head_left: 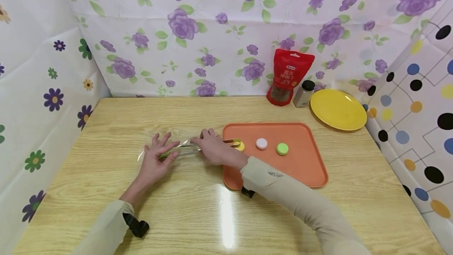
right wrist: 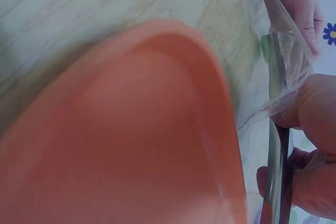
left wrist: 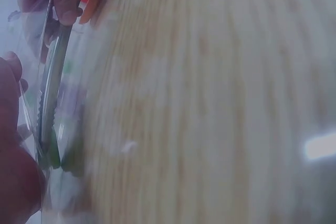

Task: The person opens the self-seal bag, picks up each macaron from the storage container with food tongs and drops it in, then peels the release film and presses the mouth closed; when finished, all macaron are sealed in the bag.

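Observation:
Metal tongs (head_left: 187, 152) lie slanted across a clear plastic bag (right wrist: 296, 59), and my right hand (head_left: 213, 148) grips them by the middle. Their bent end reaches back over the tray, above a yellow macaron (head_left: 241, 147). At the serrated tips, a green piece (left wrist: 54, 150), looking like a macaron, shows through the film. My left hand (head_left: 157, 160) is at the far end of the bag, thumb and forefinger pinching the film around the tips while the other fingers spread. In the right wrist view the bag's printed edge strip (right wrist: 273, 103) runs against my right thumb.
An orange tray (head_left: 301, 174) holds a pale pink macaron (head_left: 261, 143) and a green macaron (head_left: 282, 148) besides the yellow one. Behind it stand a red pouch (head_left: 291, 70), a black-capped jar (head_left: 304, 93) and a yellow plate (head_left: 337, 109). Patterned cloths enclose the wooden table (head_left: 184, 215).

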Motion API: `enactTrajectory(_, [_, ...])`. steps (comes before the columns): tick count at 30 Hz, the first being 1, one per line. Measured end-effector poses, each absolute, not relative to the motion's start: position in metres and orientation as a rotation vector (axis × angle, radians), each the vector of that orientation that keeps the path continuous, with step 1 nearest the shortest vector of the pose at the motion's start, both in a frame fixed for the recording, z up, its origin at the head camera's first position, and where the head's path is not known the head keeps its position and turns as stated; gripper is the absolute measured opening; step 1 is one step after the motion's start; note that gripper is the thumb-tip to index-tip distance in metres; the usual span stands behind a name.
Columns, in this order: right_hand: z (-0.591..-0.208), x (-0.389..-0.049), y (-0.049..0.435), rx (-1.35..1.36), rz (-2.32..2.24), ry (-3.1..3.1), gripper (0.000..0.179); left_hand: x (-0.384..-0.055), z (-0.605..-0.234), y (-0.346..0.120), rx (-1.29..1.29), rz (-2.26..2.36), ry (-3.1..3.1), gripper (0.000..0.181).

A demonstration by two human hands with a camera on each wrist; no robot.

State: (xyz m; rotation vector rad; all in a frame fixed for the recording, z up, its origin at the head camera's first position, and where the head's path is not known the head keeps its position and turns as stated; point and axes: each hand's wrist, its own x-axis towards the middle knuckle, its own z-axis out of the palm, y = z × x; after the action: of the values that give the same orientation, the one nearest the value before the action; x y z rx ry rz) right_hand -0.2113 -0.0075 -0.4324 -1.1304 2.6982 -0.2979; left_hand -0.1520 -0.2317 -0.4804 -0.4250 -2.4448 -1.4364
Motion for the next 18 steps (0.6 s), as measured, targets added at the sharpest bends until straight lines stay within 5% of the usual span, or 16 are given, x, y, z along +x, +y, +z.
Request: enactTrajectory(18, [-0.420,-0.207,0.026,-1.173,-0.294,2.662,0.046,-0.150,-0.477,-0.232,-0.435,-1.397,-2.490,0.030])
